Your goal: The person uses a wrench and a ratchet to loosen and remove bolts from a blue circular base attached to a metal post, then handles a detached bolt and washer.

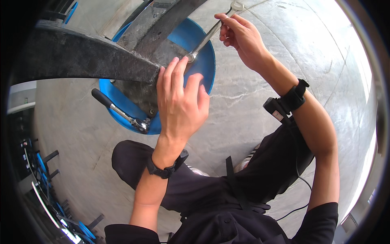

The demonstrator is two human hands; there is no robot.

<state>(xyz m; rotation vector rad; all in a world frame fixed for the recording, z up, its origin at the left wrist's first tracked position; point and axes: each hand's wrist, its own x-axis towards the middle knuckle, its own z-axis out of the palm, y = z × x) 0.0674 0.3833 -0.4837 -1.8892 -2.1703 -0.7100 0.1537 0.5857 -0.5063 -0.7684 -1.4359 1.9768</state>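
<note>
My right hand (242, 37) grips a long silver combination wrench (208, 35) near its upper end, thumb and fingers closed round the shaft. The wrench's lower end rests at the far right corner of a dark metal base plate (136, 94), close to my left fingertips. Fingers apart, my left hand (181, 95) lies over the near right edge of the plate, touching the corner of a black steel beam (89, 55). What sits under its fingers is hidden. A ratchet wrench (122, 112) with a black handle lies on the blue round base (209, 67) at the left.
A second steel beam (156, 24) rises from the plate at the back. A bolt (152, 112) shows on the plate near the ratchet. Grey concrete floor (243, 110) surrounds the base. Racks with blue and black parts (44, 175) stand at the far left.
</note>
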